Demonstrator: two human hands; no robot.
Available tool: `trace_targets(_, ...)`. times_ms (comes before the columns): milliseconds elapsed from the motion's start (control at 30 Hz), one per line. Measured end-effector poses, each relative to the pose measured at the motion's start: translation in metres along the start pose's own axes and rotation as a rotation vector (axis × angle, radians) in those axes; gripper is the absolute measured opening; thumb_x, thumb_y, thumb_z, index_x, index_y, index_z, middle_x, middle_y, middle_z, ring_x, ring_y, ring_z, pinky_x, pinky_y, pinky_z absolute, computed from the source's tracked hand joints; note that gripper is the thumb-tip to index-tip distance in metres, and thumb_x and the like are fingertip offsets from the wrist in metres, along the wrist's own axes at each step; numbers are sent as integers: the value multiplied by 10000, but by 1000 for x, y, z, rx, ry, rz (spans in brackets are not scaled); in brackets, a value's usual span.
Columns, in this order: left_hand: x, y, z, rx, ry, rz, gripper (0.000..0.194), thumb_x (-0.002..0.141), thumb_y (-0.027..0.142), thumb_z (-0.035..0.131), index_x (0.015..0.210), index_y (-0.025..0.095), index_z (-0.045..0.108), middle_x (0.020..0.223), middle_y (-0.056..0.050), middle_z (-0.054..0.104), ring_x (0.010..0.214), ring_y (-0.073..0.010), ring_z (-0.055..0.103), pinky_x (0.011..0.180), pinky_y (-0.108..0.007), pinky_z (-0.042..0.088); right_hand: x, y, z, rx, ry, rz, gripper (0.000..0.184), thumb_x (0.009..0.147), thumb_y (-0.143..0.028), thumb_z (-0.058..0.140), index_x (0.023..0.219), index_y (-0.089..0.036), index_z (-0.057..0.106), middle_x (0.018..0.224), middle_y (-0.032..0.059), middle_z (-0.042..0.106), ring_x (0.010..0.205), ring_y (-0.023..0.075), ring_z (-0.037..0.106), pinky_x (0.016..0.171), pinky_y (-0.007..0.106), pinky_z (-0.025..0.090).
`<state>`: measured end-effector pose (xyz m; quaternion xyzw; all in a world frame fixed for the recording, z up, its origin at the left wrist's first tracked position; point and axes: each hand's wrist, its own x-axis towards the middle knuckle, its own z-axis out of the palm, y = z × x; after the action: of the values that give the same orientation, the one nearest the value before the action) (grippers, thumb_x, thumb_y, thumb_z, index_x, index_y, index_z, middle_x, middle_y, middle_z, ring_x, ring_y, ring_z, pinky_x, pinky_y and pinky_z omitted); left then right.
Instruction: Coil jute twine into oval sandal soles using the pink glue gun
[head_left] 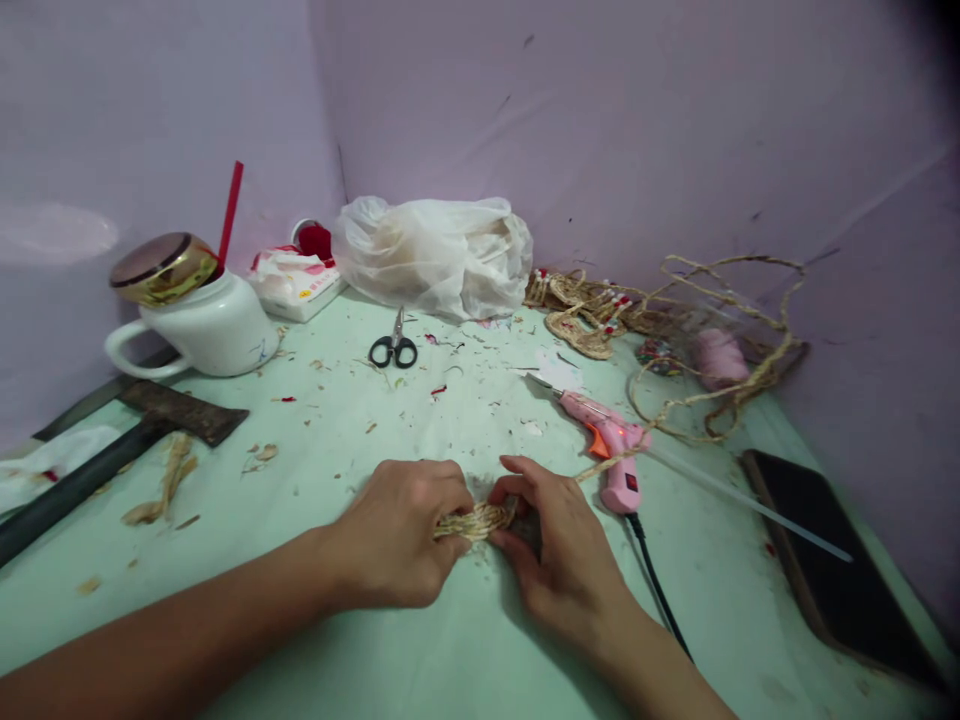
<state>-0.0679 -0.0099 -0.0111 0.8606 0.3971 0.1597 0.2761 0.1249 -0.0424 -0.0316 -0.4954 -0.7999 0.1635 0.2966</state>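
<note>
Between my two hands, low over the pale green table, is a small piece of coiled straw-coloured braided cord. My left hand is closed around its left side, the fingers folded over it. At the piece's right end, my right hand pinches it between thumb and fingers. A length of the cord runs from behind my right hand toward the pink hot glue gun. The glue gun lies on its side, a clear glue stick sticking out of its back.
Scissors lie mid-table. To the left are a hammer-like tool and a white mug with a lid. A plastic bag, finished-looking braided pieces and loose cord sit behind. A phone lies right.
</note>
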Motion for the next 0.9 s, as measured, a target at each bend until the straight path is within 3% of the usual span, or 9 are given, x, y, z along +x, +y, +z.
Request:
trace_targets(167, 1, 10, -4, 47, -94, -108, 171, 705, 275, 615, 856, 199, 591, 840, -13, 612, 737, -182, 566, 662, -307, 416, -3, 0, 1, 56, -14, 22, 601, 768, -67, 543, 1288, -230, 291, 995, 55, 620, 848, 222, 509, 763, 403, 422)
trace_targets(267, 2, 16, 0, 136, -60, -140, 222, 729, 301, 577, 931, 210, 585, 858, -32, 602, 783, -218, 562, 678, -344, 412, -6, -1, -2, 90, -10, 12, 615, 778, -101, 536, 1325, -217, 279, 1033, 72, 593, 869, 224, 506, 787, 421, 426)
trace_targets(500, 3, 9, 13, 234, 81, 54, 80, 711, 227, 507, 742, 189, 570, 716, -38, 538, 640, -188, 493, 555, -314, 358, -9, 5, -17, 88, 31, 11, 670, 715, -50, 517, 1329, -214, 308, 1092, 79, 584, 944, 247, 515, 846, 448, 399)
trace_targets(700, 1, 7, 14, 200, 176, 147, 124, 720, 185, 517, 820, 184, 590, 743, -47, 549, 669, -200, 497, 587, -335, 383, -1, 11, -18, 56, 4, -30, 525, 771, 3, 518, 1221, -238, 394, 898, 11, 653, 839, 215, 525, 815, 420, 369)
trace_targets(900, 6, 2, 12, 106, 108, 205, 153, 770, 137, 509, 885, 184, 598, 741, -34, 559, 687, -189, 509, 604, -327, 397, 0, 13, -15, 138, -16, 33, 498, 732, 52, 523, 1129, -235, 435, 859, -7, 636, 798, 190, 505, 736, 362, 365)
